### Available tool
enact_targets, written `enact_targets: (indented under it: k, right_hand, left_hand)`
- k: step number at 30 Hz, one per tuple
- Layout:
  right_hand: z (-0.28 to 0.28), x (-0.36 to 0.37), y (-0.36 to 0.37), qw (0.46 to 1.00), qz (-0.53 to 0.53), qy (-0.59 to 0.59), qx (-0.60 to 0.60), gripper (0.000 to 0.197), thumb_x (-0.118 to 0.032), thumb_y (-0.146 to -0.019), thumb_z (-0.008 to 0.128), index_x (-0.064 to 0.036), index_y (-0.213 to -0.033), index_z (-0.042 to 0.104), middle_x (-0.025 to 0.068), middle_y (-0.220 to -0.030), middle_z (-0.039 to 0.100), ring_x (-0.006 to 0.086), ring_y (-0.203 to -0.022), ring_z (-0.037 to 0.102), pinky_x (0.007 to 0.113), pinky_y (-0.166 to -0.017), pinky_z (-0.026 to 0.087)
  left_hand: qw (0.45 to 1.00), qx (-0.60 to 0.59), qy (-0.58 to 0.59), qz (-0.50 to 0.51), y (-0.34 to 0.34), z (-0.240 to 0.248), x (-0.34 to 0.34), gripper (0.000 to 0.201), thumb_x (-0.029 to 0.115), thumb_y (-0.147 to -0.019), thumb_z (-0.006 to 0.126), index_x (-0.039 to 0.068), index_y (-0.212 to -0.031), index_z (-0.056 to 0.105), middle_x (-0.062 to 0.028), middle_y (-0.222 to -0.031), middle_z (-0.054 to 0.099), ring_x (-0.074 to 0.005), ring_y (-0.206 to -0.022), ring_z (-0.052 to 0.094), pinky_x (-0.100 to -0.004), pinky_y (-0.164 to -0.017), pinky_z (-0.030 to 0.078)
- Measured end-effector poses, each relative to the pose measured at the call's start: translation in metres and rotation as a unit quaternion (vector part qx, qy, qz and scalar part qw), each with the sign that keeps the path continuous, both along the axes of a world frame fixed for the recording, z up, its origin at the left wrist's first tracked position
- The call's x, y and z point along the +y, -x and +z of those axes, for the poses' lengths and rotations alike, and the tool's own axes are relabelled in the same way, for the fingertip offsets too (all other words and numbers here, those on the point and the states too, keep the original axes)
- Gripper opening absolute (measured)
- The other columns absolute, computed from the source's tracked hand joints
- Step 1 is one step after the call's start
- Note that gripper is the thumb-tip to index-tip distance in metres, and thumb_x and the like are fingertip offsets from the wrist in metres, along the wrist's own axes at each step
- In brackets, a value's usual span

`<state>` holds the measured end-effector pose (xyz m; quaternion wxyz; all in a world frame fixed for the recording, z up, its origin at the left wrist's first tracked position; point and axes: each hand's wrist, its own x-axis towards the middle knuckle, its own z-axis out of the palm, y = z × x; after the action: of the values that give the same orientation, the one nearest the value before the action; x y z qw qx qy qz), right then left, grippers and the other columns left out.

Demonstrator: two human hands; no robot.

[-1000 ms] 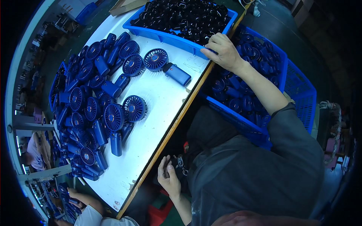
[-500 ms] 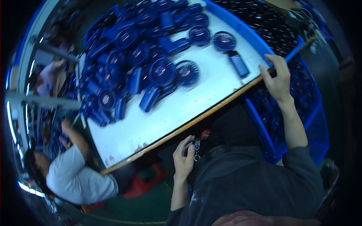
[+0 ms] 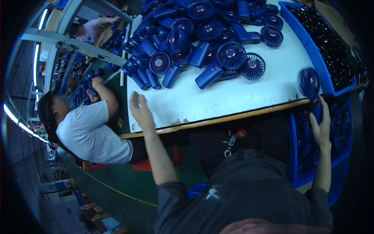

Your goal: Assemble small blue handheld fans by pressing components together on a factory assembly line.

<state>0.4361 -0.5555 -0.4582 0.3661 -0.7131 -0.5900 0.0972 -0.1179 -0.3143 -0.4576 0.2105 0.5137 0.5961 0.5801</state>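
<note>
A dark blue handheld fan (image 3: 308, 83) is tilted at the right front corner of the white-topped table (image 3: 269, 91). My right hand (image 3: 321, 126) grips its handle between thumb and fingers, just past the wooden table edge. Over the table's left front part, my left hand (image 3: 142, 112) is raised with its fingers apart and nothing in it. The nearest things to it are blue fans at the pile's near left end, among them a round-headed fan (image 3: 159, 62). More fans of the same kind lie heaped across the back, one with a caged head (image 3: 253, 66) at the pile's right side.
A blue tray (image 3: 311, 39) of small dark parts stands along the table's right side. Below it, a blue crate (image 3: 295, 171) holds more blue items. To the left sits a person in a light shirt (image 3: 87, 126) handling similar fans, beside a grey metal frame (image 3: 83, 50).
My right hand has taken the separate fan by its handle and brought it to the table edge. My left hand has risen from my lap to the table's left. The view has turned.
</note>
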Motion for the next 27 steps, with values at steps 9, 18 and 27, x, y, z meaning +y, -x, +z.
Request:
enact_targets:
  k: [9,18,27]
  right_hand:
    - [-0.083,-0.177,-0.029,0.971,-0.178,0.153,-0.042,0.065,-0.017,-0.082,0.072,-0.0024,-0.139,0.047,0.0223,-0.123,0.056,0.0385,-0.113,0.059,0.041,-0.097,0.046]
    - [-0.135,-0.191,-0.017,0.958,-0.173,0.217,-0.071,0.052,-0.023,-0.085,0.072,0.0004,-0.128,0.054,0.0200,-0.117,0.056,0.0390,-0.103,0.059,0.044,-0.090,0.049]
    - [-0.085,-0.113,0.025,0.986,-0.102,0.108,0.071,0.027,-0.015,-0.089,0.067,0.0029,-0.109,0.065,0.0174,-0.104,0.065,0.0310,-0.094,0.066,0.040,-0.084,0.053]
  left_hand:
    - [0.978,0.045,0.206,0.011,0.131,-0.028,0.144,0.045,0.040,-0.098,0.057,0.002,-0.122,0.060,-0.0085,-0.108,0.066,-0.0217,-0.099,0.061,-0.0327,-0.077,0.050]
    - [0.988,0.016,0.150,-0.015,0.152,-0.025,0.186,0.041,0.027,-0.093,0.066,0.007,-0.127,0.056,-0.0086,-0.112,0.062,-0.0200,-0.095,0.060,-0.0292,-0.077,0.051]
    - [0.985,-0.094,0.018,-0.146,0.104,0.029,0.103,0.058,0.012,-0.088,0.072,0.013,-0.138,0.044,-0.0121,-0.119,0.058,-0.0214,-0.094,0.060,-0.0340,-0.082,0.054]
